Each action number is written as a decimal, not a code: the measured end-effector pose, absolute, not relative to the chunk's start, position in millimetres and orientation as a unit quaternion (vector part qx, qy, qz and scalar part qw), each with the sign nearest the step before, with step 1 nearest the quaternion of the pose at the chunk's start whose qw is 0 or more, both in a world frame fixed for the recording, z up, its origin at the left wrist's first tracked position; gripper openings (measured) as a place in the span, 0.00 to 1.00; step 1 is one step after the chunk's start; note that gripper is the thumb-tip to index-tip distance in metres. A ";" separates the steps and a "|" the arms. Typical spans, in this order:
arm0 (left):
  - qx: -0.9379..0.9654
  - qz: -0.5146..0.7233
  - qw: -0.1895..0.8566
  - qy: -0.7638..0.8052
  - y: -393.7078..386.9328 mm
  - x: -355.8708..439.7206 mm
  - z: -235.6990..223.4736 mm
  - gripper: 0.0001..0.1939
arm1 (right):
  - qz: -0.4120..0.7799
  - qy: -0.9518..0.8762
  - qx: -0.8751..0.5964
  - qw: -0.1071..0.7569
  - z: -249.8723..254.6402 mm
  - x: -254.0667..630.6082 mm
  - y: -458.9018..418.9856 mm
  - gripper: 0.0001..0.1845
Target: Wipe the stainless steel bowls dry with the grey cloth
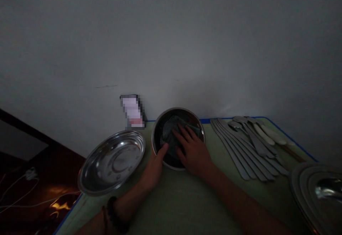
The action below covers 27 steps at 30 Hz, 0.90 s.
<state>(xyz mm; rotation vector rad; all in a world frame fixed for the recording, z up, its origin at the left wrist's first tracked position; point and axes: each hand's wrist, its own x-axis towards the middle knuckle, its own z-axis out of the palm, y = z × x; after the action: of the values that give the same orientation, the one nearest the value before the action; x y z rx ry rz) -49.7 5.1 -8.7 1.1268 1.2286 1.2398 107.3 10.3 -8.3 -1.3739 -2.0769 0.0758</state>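
Note:
A round steel bowl (202,128) stands at the table's back edge, tipped towards me. My left hand (153,167) grips its near left rim, thumb over the inside and the other fingers hidden behind the wall. Inside the bowl lies a dark, crumpled cloth (171,129). My right hand (195,153) rests on this cloth with its fingers stretched out and apart, pressing it against the bowl's inside.
On the left, a shiny steel basin (117,160) overhangs the table edge. A phone (133,110) leans on the wall (171,42). Flat metal utensils (248,156) and spoons (237,125) lie at right, near stacked metal plates (301,188). White cables (29,174) trail at lower left.

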 end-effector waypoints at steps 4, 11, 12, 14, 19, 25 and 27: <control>0.464 0.499 0.523 0.512 3.3 -48.3 -5.9 0.32 | 0.029 -0.789 -0.524 0.321 -8.9 107.8 10.9 0.29; 0.498 0.495 0.480 0.526 3.5 -46.8 -3.1 0.32 | 0.018 -0.797 -0.512 0.321 -7.8 109.2 16.4 0.29; 0.501 0.499 0.478 0.521 3.7 -46.9 -2.8 0.32 | 0.014 -0.798 -0.511 0.321 -8.0 108.9 17.2 0.29; 0.508 0.511 0.475 0.506 4.6 -47.0 -3.0 0.33 | 0.007 -0.799 -0.510 0.319 -8.8 108.2 18.0 0.29; 0.518 0.516 0.475 0.490 8.0 -46.8 -5.5 0.32 | -0.007 -0.791 -0.525 0.314 -10.7 105.3 15.3 0.31; 0.539 0.519 0.448 0.490 6.2 -43.6 0.7 0.36 | -0.025 -0.775 -0.541 0.325 -12.1 101.8 13.3 0.32; 0.550 0.534 0.421 0.485 4.0 -41.9 3.4 0.38 | -0.028 -0.770 -0.547 0.328 -12.7 100.9 13.6 0.32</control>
<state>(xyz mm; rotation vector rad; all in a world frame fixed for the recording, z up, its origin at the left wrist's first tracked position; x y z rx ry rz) -41.9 4.0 3.4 1.3782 1.2148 1.3386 100.9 13.6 -12.7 -1.4312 -2.0148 -0.0740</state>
